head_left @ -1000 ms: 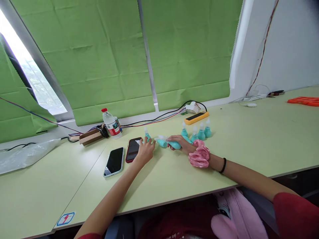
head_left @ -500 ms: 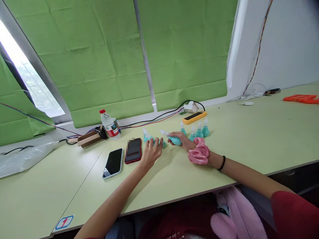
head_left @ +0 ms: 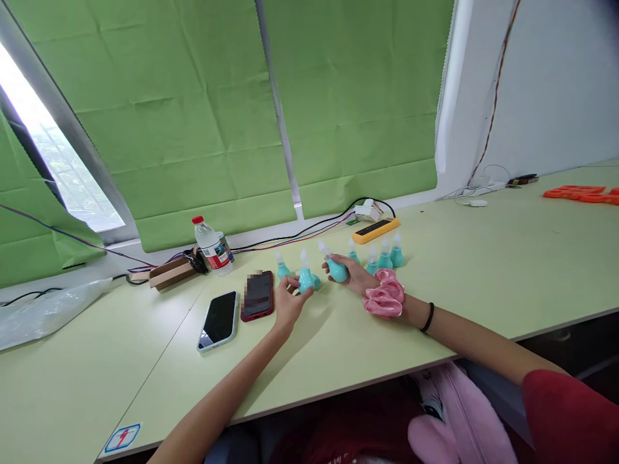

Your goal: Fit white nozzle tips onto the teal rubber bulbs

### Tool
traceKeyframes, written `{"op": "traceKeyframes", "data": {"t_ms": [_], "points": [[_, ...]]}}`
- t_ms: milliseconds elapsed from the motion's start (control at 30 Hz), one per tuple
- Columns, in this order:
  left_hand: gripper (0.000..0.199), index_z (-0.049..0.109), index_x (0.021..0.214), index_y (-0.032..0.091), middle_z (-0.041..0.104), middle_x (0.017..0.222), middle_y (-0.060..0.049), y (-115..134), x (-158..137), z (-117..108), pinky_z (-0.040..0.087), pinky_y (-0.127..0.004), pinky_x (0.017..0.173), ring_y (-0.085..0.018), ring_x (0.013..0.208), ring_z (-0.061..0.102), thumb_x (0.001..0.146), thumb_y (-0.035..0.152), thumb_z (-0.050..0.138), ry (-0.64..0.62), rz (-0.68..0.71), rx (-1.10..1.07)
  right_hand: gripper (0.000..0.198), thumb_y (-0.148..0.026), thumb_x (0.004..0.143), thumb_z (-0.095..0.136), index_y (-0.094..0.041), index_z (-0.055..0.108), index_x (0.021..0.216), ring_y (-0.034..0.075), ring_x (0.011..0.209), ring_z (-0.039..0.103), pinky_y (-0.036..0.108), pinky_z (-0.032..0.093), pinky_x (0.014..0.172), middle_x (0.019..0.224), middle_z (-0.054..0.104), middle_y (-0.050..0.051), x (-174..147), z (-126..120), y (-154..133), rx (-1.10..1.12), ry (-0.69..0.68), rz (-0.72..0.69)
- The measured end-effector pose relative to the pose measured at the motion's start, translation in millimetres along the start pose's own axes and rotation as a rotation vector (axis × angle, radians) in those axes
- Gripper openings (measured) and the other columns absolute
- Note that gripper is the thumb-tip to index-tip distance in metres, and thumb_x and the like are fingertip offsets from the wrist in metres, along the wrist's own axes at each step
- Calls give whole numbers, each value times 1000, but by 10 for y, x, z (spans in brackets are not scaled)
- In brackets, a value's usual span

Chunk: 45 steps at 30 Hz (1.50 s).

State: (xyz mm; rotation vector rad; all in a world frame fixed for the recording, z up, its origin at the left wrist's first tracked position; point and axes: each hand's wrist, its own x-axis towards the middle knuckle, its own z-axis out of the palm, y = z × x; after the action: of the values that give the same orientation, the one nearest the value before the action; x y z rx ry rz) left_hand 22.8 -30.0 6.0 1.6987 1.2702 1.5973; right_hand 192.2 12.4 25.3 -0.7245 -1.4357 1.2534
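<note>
My left hand [head_left: 291,301] is closed with its fingertips on a teal bulb nasal aspirator [head_left: 305,280], its clear tip pointing up. In my right hand [head_left: 355,273] is another teal nasal aspirator [head_left: 337,270], tilted with its clear tip up and to the left. Just behind my left hand stands one more aspirator [head_left: 283,270]. A further teal bulb [head_left: 316,281] shows partly behind the one in my left hand. Several upright aspirators [head_left: 385,260] stand in a group beyond my right wrist, which wears a pink scrunchie [head_left: 385,294].
Two phones, one pale-edged [head_left: 219,320] and one red-edged [head_left: 258,296], lie left of my hands. Behind them stand a red-capped bottle [head_left: 213,247] and an open cardboard box [head_left: 171,273]. A yellow power strip [head_left: 376,230] and cables run along the window wall.
My left hand has picked an aspirator up from lying on the table and turned it upright. My right hand has tipped its aspirator more upright. Another aspirator at the left now stands.
</note>
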Motion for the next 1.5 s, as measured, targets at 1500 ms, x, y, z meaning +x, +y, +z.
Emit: {"op": "traceKeyframes", "data": {"t_ms": [1500], "points": [[30,49,87,18,58,79,-3,-282,161,-100,40,-24,58,-14,67,53,59,21,59,-43,16,205,47,-17,79,39,-7,31,123,21,90,43,35,40,80,90,51,11,-143,239,326,-1278,-251,-713]]}}
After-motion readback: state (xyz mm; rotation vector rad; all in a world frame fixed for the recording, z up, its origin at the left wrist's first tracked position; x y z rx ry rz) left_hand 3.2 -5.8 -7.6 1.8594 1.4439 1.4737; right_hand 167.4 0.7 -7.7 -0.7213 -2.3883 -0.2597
